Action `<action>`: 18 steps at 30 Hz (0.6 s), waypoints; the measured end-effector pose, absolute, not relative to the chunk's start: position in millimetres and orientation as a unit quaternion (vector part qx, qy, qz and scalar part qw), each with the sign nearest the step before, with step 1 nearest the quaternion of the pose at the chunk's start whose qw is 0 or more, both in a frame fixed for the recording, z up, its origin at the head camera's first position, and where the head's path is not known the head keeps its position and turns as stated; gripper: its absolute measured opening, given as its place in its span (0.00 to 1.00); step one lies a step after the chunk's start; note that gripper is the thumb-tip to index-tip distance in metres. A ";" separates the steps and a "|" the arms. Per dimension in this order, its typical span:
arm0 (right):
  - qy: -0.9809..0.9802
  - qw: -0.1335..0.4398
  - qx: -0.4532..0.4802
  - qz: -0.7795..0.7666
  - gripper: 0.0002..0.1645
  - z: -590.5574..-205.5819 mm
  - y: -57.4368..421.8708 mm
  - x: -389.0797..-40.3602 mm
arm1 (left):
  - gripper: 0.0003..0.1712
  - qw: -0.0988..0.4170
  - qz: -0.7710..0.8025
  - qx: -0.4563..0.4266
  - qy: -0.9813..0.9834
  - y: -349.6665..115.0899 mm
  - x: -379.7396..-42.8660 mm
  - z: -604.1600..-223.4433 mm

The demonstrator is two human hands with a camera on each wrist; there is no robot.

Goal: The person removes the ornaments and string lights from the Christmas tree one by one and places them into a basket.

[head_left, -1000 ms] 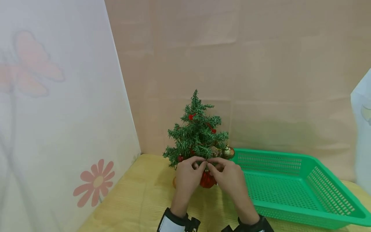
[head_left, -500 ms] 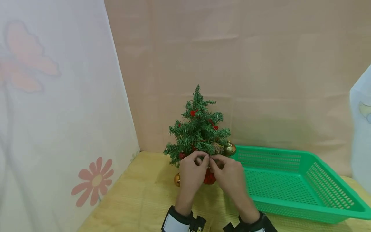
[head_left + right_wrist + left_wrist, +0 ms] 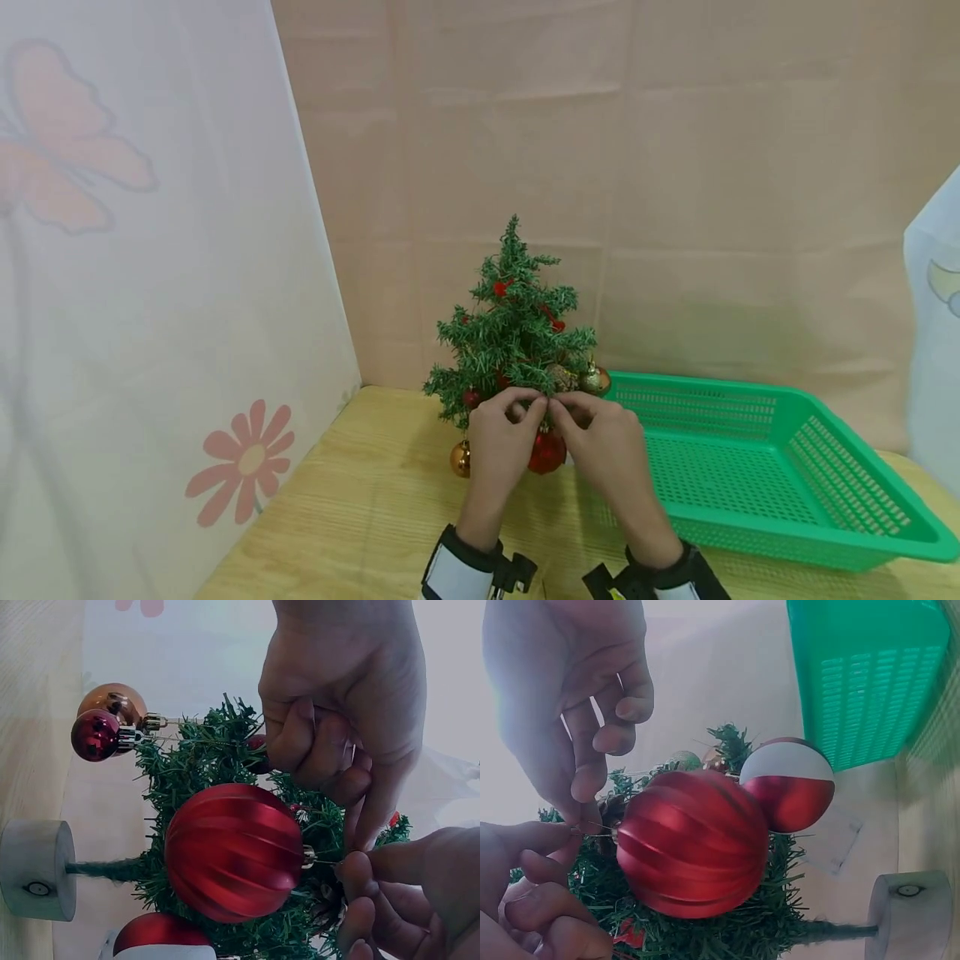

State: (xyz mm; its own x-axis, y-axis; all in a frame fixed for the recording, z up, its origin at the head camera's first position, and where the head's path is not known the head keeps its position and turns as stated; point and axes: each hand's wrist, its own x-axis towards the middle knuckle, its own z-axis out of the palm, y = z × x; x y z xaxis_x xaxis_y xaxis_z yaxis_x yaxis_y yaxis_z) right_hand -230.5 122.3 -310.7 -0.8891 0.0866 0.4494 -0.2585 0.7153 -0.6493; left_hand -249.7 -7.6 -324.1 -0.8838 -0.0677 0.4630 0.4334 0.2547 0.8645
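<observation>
Hands close together at the front of a small green tree (image 3: 510, 333), which stands upright on the pale wood-grain surface (image 3: 337, 475). Left hand (image 3: 501, 429): thumb and forefinger pinching a fine thread (image 3: 324, 862). Right hand (image 3: 606, 437): same pinch on the thread, tips just beside the left's. Other fingers on both hands bent.

The thread runs to the metal cap of a ribbed red ball (image 3: 547, 452). Ball hangs below the fingertips, in front of the lower branches, clear of the surface.

Near it: a red-and-white ball (image 3: 789, 784) and a pine cone (image 3: 562, 379). Left side of tree: 2 shiny balls, 1 orange-gold (image 3: 460, 459), 1 dark red (image 3: 95, 735). Gold ball (image 3: 595, 381) at the right edge. Tree base (image 3: 37, 870) round and whitish. Green basket (image 3: 780, 543) on the surface, right of the tree.
</observation>
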 end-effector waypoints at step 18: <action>-0.845 0.338 0.067 0.408 0.13 -310.7 121.5 -224.8 | 0.06 0.238 -0.633 -0.143 -0.723 -5.5 -238.8 -315.3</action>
State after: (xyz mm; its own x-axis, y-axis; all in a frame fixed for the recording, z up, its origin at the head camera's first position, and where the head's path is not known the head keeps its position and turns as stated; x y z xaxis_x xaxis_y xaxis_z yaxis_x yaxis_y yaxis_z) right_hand -224.8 121.5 -310.7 -0.7622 0.1629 0.6265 -0.3896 0.6574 -0.6450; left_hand -238.8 -5.5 -315.3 -0.8453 -0.0945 0.5258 0.5087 0.1582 0.8463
